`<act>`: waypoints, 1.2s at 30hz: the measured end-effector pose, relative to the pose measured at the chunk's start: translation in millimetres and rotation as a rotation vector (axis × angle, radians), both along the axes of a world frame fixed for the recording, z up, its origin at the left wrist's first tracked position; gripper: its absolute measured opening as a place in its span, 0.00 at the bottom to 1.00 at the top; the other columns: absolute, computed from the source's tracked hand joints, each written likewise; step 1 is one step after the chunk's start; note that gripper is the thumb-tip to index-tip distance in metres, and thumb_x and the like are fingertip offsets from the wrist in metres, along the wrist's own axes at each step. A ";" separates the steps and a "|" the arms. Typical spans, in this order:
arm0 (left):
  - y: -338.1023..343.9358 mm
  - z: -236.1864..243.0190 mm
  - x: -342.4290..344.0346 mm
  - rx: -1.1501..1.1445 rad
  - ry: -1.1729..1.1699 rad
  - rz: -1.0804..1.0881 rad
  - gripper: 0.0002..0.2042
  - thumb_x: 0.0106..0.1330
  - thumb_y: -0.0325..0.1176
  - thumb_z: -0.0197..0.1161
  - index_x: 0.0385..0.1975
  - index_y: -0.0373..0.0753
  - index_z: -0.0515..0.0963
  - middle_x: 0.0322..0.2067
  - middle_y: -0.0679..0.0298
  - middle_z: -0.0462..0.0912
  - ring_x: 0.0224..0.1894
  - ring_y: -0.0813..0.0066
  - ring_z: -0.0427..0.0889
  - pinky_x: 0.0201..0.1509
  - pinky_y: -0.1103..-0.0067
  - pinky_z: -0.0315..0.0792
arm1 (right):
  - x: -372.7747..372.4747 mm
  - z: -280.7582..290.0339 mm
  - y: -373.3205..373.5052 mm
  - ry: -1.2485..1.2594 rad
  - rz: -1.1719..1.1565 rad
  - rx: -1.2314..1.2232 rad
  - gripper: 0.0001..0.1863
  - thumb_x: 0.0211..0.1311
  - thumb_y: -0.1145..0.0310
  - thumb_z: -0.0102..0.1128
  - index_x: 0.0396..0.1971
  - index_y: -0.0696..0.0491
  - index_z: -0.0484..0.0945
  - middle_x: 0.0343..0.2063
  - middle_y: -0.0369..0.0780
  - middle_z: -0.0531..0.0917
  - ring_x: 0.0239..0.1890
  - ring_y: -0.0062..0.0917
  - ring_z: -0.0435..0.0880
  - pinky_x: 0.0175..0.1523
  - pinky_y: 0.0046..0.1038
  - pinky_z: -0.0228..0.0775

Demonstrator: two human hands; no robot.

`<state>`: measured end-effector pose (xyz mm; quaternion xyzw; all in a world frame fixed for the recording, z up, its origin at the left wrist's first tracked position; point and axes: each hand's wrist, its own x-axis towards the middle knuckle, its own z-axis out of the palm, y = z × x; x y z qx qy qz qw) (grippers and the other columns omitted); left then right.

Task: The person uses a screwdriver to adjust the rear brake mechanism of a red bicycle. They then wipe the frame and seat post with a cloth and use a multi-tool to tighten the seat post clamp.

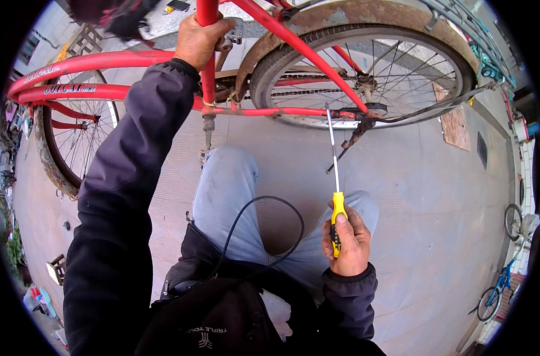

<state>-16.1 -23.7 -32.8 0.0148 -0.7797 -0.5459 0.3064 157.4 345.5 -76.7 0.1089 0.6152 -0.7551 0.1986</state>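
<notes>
Closest to the camera, black clothing (222, 314) with a pale printed mark fills the lower edge, a black cord (302, 222) looping above it over the blue jeans (225, 190). The right hand (354, 246) has its fingers (358, 223) wrapped around the yellow-and-black handle of a screwdriver (339, 204), thumb laid along it. The screwdriver slants upward over the floor (421, 207), its long metal shaft reaching in view to the lower frame bar near the rear wheel (366, 79); whether the tip touches, I cannot tell. The left hand (196, 44), arm stretched forward, is clenched around the seat tube (208, 83) of a red bicycle (299, 54), which stands across the person's front. A rusty mudguard (359, 12) arches over the rear wheel, while the front wheel (95, 118) is at left
</notes>
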 end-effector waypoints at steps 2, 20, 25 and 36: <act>0.0 -2.6 0.3 0.011 -0.019 -0.008 0.09 0.55 0.32 0.66 0.21 0.36 0.74 0.15 0.70 0.72 0.15 0.84 0.69 0.20 0.82 0.64 | 2.3 -10.8 5.8 -0.035 -0.005 0.006 0.22 0.64 0.58 0.55 0.50 0.60 0.72 0.22 0.38 0.76 0.12 0.14 0.66 0.16 0.14 0.56; -20.2 -12.0 -6.8 0.248 -0.003 -0.159 0.07 0.59 0.28 0.61 0.25 0.38 0.68 0.16 0.69 0.64 0.16 0.81 0.61 0.22 0.83 0.58 | -16.0 -60.6 22.5 0.009 -0.101 0.172 0.21 0.60 0.68 0.61 0.51 0.63 0.72 0.25 0.34 0.76 0.20 0.12 0.69 0.26 0.16 0.63; -24.2 -11.2 -7.2 0.226 0.002 -0.156 0.05 0.61 0.26 0.58 0.29 0.34 0.70 0.17 0.67 0.64 0.17 0.81 0.61 0.23 0.83 0.58 | -29.8 -82.5 45.9 -0.028 -0.238 0.264 0.17 0.61 0.68 0.60 0.46 0.62 0.73 0.25 0.35 0.77 0.20 0.12 0.69 0.23 0.16 0.62; -36.0 -17.4 -7.9 0.258 0.001 -0.135 0.04 0.62 0.27 0.56 0.31 0.35 0.69 0.19 0.67 0.63 0.19 0.81 0.59 0.25 0.82 0.59 | -53.8 -102.0 54.8 -0.016 -0.383 0.236 0.15 0.60 0.68 0.60 0.43 0.61 0.74 0.24 0.37 0.78 0.18 0.13 0.68 0.21 0.17 0.62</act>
